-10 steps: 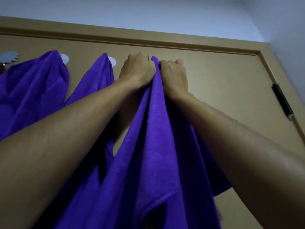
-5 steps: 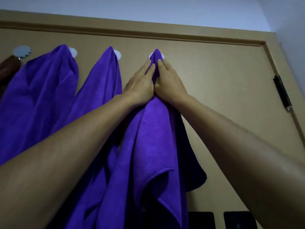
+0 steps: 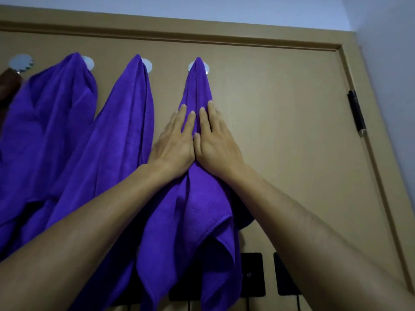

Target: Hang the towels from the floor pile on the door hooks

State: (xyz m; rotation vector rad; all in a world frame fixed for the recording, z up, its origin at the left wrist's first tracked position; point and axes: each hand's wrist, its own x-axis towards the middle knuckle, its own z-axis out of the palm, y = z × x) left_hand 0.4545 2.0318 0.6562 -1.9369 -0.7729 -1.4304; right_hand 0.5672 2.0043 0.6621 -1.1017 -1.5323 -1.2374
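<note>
- Three purple towels hang on the door [image 3: 269, 131]; the third towel [image 3: 197, 90] drapes from its hook [image 3: 207, 68].
- Both my left hand [image 3: 174, 145] and right hand [image 3: 216, 142] press it, fingers straight, gripping nothing.

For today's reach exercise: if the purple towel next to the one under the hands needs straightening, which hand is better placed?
Probably the left hand. It lies flat on the rightmost purple towel, on the side beside the middle purple towel. The right hand would have to cross over it.

Left grip [image 3: 174, 145], right grip [image 3: 216, 143] flat.
</note>
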